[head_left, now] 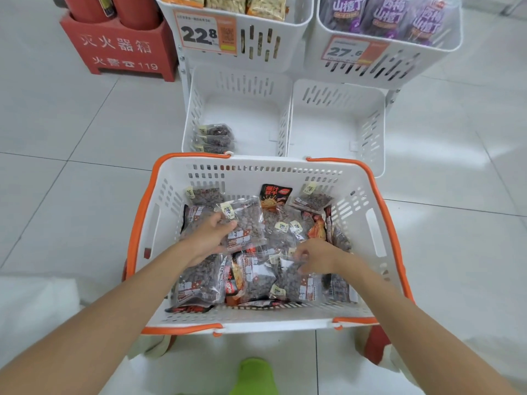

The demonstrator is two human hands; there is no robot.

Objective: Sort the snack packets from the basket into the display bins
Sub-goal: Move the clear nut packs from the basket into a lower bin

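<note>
White floor tiles (85, 172) lie under the basket (265, 166) of snack packets (256, 283). The left hand (209, 238) grips a clear packet (248, 220) over the pile; the right hand (316, 256) pinches a second packet (291, 280). Some dark packets (215, 138) sit in the lower left bin (196, 109).

The left forearm (114, 303) and right forearm (413, 309) were bare from the view's edges down to the left hand (208, 238) and right hand (316, 256). One foot (253, 376) wore bright lime green, either shoe or sock.
</note>
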